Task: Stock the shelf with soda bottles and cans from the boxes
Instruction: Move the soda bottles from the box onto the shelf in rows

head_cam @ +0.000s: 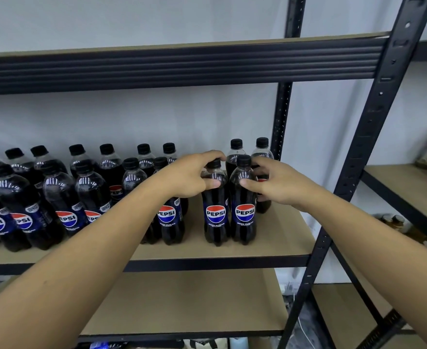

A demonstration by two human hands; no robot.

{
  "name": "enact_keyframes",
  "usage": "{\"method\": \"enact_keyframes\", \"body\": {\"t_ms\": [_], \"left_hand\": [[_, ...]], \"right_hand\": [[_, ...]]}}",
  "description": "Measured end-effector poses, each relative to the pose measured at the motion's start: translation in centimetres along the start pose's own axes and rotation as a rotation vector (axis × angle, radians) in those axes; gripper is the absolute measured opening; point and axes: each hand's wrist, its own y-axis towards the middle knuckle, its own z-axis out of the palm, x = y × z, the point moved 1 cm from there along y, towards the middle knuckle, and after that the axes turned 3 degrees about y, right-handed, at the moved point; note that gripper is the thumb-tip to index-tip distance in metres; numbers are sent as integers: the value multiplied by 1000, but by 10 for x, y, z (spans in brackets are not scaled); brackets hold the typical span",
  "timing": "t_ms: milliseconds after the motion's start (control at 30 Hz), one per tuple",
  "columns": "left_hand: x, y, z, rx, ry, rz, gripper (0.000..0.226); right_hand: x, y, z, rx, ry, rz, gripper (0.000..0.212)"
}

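Left hand [189, 176] grips one Pepsi bottle [215, 212], right hand [280, 185] the neighbouring bottle [244, 210] — fingers curled round both, upright, caps up.

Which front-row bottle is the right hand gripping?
The rightmost front-row bottle, nearest the shelf's end post: the right hand curls round its shoulder. Its neighbour is gripped by the left hand.

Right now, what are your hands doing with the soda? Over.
Left hand grips one Pepsi bottle, right hand grips its neighbour. Both upright on the shelf, front row. Nothing blocking; more bottles stand behind.
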Motion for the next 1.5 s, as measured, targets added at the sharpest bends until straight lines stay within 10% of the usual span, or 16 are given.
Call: {"method": "enact_keyframes", "body": {"t_ms": [600, 867, 1100, 1500], "left_hand": [[-13, 22, -46, 6, 24, 68, 55], [-25, 101, -46, 116, 294, 135, 64], [-24, 140, -29, 227, 440, 288, 46], [-4, 148, -36, 277, 362, 346, 26]], "right_hand": [[29, 9, -35, -216, -229, -38, 55], [25, 60, -46, -190, -390, 228, 71], [9, 77, -43, -205, -159, 257, 26], [5, 90, -39, -145, -87, 232, 27]]}}
